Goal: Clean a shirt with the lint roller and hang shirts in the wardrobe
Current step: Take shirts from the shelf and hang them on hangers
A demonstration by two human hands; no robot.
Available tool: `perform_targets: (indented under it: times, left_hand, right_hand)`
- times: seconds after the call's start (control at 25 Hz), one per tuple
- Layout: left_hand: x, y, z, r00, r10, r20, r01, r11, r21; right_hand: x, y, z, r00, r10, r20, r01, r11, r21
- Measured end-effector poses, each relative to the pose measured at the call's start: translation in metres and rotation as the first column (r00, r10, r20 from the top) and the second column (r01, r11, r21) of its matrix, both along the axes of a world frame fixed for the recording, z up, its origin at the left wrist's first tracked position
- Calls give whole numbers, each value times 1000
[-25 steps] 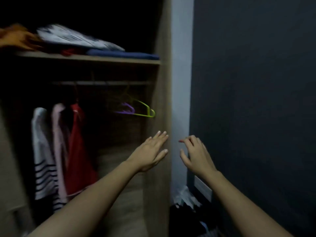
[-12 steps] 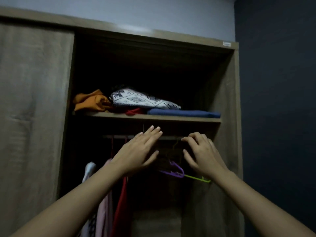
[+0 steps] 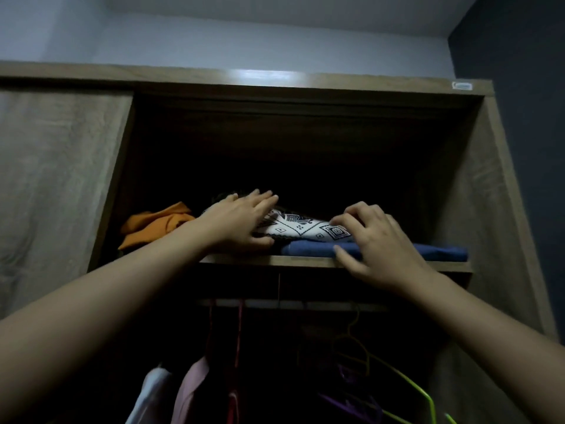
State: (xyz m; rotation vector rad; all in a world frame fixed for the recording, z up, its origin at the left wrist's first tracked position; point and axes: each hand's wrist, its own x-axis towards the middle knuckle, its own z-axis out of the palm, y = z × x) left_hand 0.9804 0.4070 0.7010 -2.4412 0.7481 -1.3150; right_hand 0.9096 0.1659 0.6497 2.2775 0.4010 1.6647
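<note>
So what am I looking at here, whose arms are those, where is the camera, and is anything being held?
No machine here: these are a person's two bare arms, filmed by one wide-angle camera worn on the head, tilted up into an open wardrobe. On the upper shelf lies folded clothing: an orange garment at the left, a white one with a black pattern in the middle, resting on a folded blue one. The left hand lies flat on the patterned garment's left end. The right hand, fingers spread, is over its right end and the blue fold; whether it touches is hard to tell. Nothing is lifted or gripped yet. Below, shirts hang from the rail, with empty green and purple hangers to the right.
</note>
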Motion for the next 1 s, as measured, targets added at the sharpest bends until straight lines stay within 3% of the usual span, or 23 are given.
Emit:
perform_targets:
  times: [0.08, 0.2, 0.28, 0.4, 0.52, 0.6, 0.76, 1.0]
  left_hand:
    - [8, -2, 8, 993, 53, -104, -55, 998, -14]
    - [11, 0, 20, 931, -274, -240, 177, 916, -360]
    - [14, -3, 27, 905, -389, -169, 270, 836, -478]
    - [19, -3, 32, 906, -356, -228, 236, 873, -427]
    - [25, 3, 31, 905, -190, -381, 66, 947, -316]
    - [30, 5, 32, 914, -194, -356, 63, 935, -349]
    - [29, 1, 40, 942, -190, -277, 72, 920, -385]
    - [24, -23, 67, 999, -39, 8, 40, 950, -309]
  right_hand:
    - [13, 6, 10, 998, 47, -51, -46, 999, 26]
    - [29, 16, 20, 985, 93, -143, -79, 992, 103]
    - [46, 20, 33, 971, 101, -215, -57, 977, 204]
    - [70, 22, 63, 923, 84, -375, 43, 947, 319]
    - [87, 26, 82, 817, 83, -570, 106, 951, 291]
    - [96, 33, 84, 789, 52, -612, 111, 968, 225]
    - [107, 42, 86, 884, -90, -459, 176, 973, 148]
    - [74, 24, 97, 957, -248, -153, 264, 960, 91]
